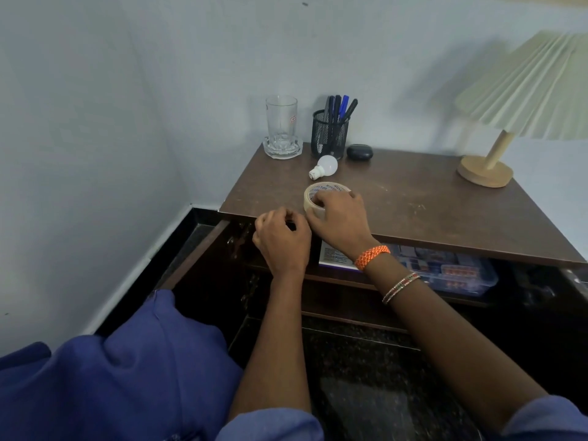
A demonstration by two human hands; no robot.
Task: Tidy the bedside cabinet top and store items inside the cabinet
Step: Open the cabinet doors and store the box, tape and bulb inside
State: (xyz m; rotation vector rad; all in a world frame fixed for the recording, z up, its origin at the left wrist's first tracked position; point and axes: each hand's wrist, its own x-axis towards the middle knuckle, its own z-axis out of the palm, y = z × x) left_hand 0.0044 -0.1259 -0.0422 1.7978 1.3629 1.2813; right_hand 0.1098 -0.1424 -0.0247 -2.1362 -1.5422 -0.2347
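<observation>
A roll of clear tape [313, 194] lies near the front edge of the brown cabinet top [413, 198]. My right hand [340, 218] grips the roll from the right, fingers curled over its rim. My left hand [281, 240] hangs just in front of the top's edge, beside the roll, with its fingers curled and nothing visible in them. A white light bulb [324, 167] lies on its side behind the tape. Below the top the cabinet is open, with a book [334, 257] and a clear plastic box [451, 272] on the upper shelf.
At the back stand a glass [281, 120] on a glass coaster, a black mesh pen holder [330, 135] with several pens, and a black earbud case [359, 151]. A lamp [496, 154] with a pleated shade stands at the right. The left cabinet door [194, 253] is swung open.
</observation>
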